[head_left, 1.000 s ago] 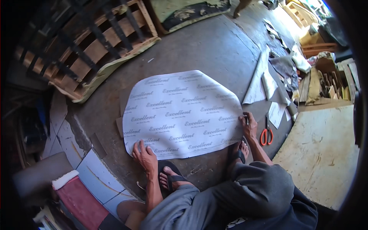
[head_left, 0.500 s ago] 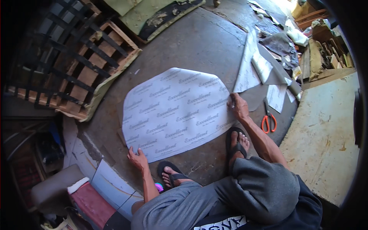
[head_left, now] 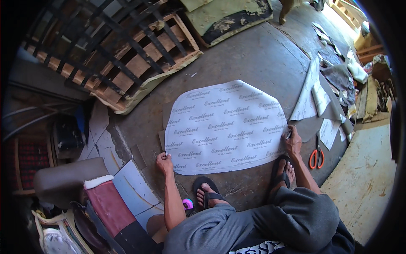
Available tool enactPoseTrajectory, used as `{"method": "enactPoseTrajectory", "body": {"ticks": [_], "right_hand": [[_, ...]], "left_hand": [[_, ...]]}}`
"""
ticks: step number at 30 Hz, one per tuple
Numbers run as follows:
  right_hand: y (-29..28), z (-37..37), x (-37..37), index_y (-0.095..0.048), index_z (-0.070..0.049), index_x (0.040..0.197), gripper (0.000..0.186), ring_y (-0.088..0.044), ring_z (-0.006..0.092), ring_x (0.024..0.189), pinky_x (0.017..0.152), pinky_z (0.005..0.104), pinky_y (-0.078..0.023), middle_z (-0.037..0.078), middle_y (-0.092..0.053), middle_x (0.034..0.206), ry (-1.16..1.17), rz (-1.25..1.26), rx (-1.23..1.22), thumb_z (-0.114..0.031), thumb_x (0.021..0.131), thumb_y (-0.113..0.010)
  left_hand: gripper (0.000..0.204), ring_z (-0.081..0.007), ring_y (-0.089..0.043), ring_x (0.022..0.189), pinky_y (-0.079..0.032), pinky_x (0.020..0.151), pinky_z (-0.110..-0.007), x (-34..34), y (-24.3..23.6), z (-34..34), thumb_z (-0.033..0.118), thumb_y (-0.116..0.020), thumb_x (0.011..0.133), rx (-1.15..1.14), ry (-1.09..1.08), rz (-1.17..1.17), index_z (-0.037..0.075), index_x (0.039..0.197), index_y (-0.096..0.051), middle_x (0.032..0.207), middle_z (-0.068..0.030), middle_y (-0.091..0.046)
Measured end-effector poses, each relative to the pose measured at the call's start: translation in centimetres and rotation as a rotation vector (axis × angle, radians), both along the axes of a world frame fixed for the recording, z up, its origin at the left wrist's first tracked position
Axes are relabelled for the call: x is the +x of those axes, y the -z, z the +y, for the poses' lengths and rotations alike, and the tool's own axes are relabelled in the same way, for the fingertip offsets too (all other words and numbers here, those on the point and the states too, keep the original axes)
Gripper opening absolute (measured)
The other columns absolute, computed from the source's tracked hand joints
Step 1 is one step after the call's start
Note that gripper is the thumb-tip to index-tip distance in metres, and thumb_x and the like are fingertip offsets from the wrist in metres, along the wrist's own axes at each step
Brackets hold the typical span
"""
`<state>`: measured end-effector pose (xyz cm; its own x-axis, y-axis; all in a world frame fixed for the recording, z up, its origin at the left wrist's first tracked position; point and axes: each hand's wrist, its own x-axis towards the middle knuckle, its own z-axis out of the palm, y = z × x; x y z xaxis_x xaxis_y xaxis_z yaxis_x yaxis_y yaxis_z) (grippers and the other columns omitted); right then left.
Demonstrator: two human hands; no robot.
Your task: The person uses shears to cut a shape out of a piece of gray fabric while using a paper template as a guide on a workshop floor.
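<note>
A large white sheet (head_left: 224, 127) with rounded corners and rows of grey print, which looks like the backing of upholstery material, lies on the floor before my feet. A thin drawn line runs inside its edge. My left hand (head_left: 165, 162) pinches its lower left edge between thumb and fingers. At the right edge my right hand (head_left: 293, 142) is closed on the sheet; a small greyish thing shows between the fingers, too small to name. Brown flat material (head_left: 168, 113) peeks from under the left edge. Scissors with orange handles (head_left: 316, 158) lie right of my right hand.
Cut offcuts (head_left: 306, 101) with the same print are heaped at the right. A pale board (head_left: 359, 165) lies at the lower right. A wooden frame with black straps (head_left: 122, 51) stands upper left. A pink tape measure (head_left: 187, 203) sits beside my left foot; a red-brown cushion (head_left: 110, 205) is lower left.
My view has swung left, so everything sits further right. The sheet appears slightly shifted, with more brown material showing at its left edge. My left hand has moved up along that edge.
</note>
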<state>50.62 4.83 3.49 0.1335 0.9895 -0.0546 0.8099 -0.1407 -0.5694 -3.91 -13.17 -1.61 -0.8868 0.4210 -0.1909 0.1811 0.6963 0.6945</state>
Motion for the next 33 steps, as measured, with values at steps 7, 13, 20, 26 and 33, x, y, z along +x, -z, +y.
{"method": "enactPoseTrajectory", "body": {"ticks": [7, 13, 20, 26, 33], "right_hand": [[0.2, 0.1, 0.0, -0.056, -0.013, 0.119, 0.042, -0.068, 0.0351, 0.093, 0.080, 0.0413, -0.052, 0.017, -0.069, 0.102, 0.021, -0.057, 0.017, -0.019, 0.080, -0.071], [-0.4, 0.0, -0.6, -0.056, -0.013, 0.119, 0.041, -0.067, 0.0334, 0.093, 0.081, 0.0413, -0.051, 0.016, -0.068, 0.101, 0.019, -0.071, -0.020, -0.020, 0.082, -0.071], [-0.2, -0.6, -0.4, -0.055, -0.011, 0.120, 0.038, -0.068, 0.0341, 0.087, 0.078, 0.0417, -0.052, 0.017, -0.068, 0.095, 0.029, -0.086, 0.002, -0.015, 0.084, -0.068], [-0.5, -0.7, -1.2, -0.056, -0.009, 0.120, 0.037, -0.066, 0.0346, 0.095, 0.084, 0.0415, -0.050, 0.018, -0.067, 0.103, 0.021, -0.029, -0.021, -0.018, 0.085, -0.065], [-1.7, -0.5, -1.6, -0.055, -0.008, 0.121, 0.038, -0.065, 0.0351, 0.095, 0.085, 0.0421, -0.050, 0.019, -0.067, 0.102, 0.046, -0.042, -0.102, -0.017, 0.085, -0.065]], "left_hand": [[0.024, -0.0197, -0.067, 0.074, -0.053, 0.070, -0.033, -1.0, -1.8, 1.5, 0.010, -0.077, 0.078, 0.049, 0.086, 0.049, -0.003, 0.097, -0.068, 0.084, -0.0109, -0.071], [0.043, -0.0218, -0.068, 0.080, -0.054, 0.074, -0.035, -1.9, -4.0, 2.6, 0.008, -0.074, 0.078, -0.056, 0.229, -0.102, -0.003, 0.117, -0.062, 0.089, -0.0145, -0.072], [0.044, -0.0221, -0.068, 0.081, -0.053, 0.075, -0.036, -4.0, -3.4, 3.9, 0.008, -0.072, 0.081, 0.103, 0.327, -0.028, 0.000, 0.122, -0.060, 0.087, -0.0136, -0.071], [0.034, -0.0206, -0.067, 0.080, -0.052, 0.075, -0.034, -3.8, -1.0, 3.0, 0.015, -0.069, 0.087, 0.129, 0.126, 0.059, 0.001, 0.117, -0.065, 0.088, -0.0125, -0.071], [0.017, -0.0076, -0.053, 0.074, -0.041, 0.070, -0.025, -4.5, -3.2, 2.0, 0.020, -0.071, 0.088, 0.159, 0.201, -0.395, 0.004, 0.095, -0.069, 0.082, 0.0028, -0.064]]}}
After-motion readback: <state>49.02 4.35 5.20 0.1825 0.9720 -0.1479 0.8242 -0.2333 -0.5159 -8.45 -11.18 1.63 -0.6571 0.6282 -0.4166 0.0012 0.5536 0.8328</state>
